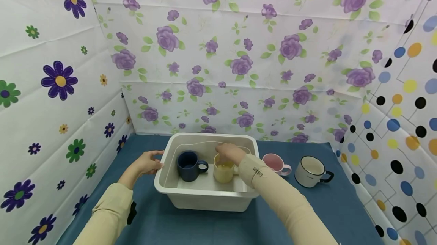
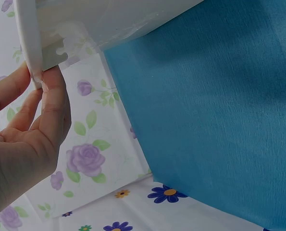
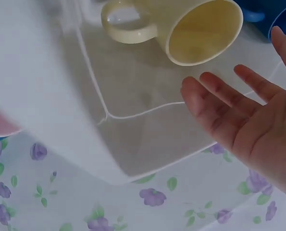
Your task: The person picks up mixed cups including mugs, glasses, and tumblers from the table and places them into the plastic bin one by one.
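Observation:
A white plastic tub (image 1: 208, 191) stands on the table, and my left hand (image 1: 148, 162) pinches its left rim between thumb and fingers. The left wrist view shows that same hand (image 2: 42, 115) with the fingertips under the lip. Inside the tub, a pale yellow mug (image 1: 223, 175) sits upright on the right, its handle turned right. A dark blue mug (image 1: 188, 169) is beside it on the left. My right hand (image 1: 232, 153) reaches in over the yellow mug. Seen from the right wrist, its fingers (image 3: 229, 98) are extended and spread, apart from the mug's rim.
Right of the tub are a pink mug (image 1: 273, 161), partly hidden by the right sleeve, and a white mug (image 1: 308, 173) with a black rim and handle. A blue cloth (image 1: 150, 218) covers the table. Patterned sheets (image 1: 218, 66) enclose the back and sides.

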